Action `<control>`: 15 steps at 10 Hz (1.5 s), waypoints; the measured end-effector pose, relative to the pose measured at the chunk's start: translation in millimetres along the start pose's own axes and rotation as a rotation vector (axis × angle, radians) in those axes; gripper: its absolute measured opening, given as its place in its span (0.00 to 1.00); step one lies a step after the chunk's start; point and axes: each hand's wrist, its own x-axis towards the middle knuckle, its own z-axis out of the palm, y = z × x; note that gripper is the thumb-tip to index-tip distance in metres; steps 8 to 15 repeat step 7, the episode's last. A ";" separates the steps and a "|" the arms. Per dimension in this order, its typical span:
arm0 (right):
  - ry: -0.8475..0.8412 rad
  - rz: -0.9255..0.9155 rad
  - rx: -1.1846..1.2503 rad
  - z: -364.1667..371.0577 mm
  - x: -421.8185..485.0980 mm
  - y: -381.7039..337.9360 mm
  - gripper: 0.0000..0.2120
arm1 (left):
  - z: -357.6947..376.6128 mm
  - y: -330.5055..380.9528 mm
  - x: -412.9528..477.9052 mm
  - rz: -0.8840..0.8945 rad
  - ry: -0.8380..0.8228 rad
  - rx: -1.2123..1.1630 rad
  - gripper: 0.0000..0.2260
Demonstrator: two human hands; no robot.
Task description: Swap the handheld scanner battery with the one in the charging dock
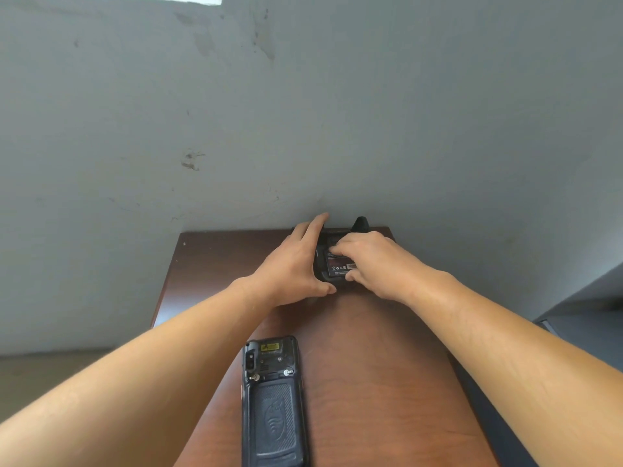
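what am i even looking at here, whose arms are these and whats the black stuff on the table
This is one picture from a wide-angle camera worn on a person's head, looking forward and down, so the two bare arms are the wearer's own. No robot is involved. They reach over a brown table that stands against a grey wall. Near the wall sits a black charging dock. The left hand steadies its side, while the right hand has fingers on a labelled battery lying in the dock. Closer to the wearer, a black handheld scanner lies face down, untouched, its back cover on.
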 end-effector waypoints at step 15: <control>0.110 0.129 0.115 1.1 -19.6 -24.4 0.26 | -17.4 6.6 -25.7 0.000 -0.021 0.024 0.54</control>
